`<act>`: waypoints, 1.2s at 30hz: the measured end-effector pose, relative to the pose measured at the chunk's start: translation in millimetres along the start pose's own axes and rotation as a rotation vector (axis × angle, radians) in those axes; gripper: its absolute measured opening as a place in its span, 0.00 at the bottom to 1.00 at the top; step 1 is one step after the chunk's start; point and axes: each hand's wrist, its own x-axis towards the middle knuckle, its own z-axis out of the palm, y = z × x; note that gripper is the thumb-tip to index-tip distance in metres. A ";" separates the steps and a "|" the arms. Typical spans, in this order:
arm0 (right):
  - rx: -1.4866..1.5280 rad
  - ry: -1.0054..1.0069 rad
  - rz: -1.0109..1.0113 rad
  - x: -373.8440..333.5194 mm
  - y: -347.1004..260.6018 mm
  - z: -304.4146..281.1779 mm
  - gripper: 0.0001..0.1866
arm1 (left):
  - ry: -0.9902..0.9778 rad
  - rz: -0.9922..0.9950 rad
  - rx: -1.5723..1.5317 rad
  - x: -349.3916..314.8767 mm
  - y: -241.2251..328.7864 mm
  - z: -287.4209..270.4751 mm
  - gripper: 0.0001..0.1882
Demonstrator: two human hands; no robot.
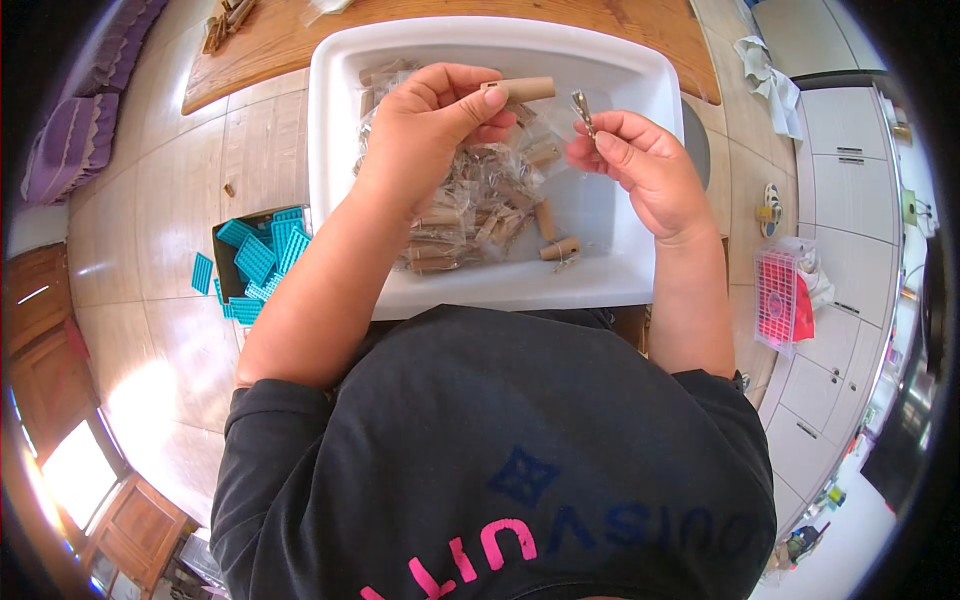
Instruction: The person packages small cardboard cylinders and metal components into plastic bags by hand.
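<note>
Above a white plastic tub (520, 292), my left hand (425, 125) grips a tan cylindrical tube (530, 89) between thumb and fingers. The tube lies nearly level, with a small dark slot by my thumb. To its right, my right hand (648, 170) pinches a small shiny metal clasp-like piece (581, 106) upright; its exact kind is too small to tell. The two pieces are apart. Below my hands, a heap of similar tan tubes in clear plastic bags (465, 205) fills the tub's left and middle. One tube (560, 248) lies near the front wall.
Behind the tub is a wooden table (660, 20) with more brown pieces (228, 25) at its far left. A box of teal ridged plates (255, 260) stands left of the tub. On the right are a clear and pink basket (778, 300) and pale cabinets (850, 200).
</note>
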 end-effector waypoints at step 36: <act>0.157 0.593 -0.629 13.8 -5.8 2.0 0.13 | -0.286 0.158 1.933 96.8 -70.8 66.2 0.13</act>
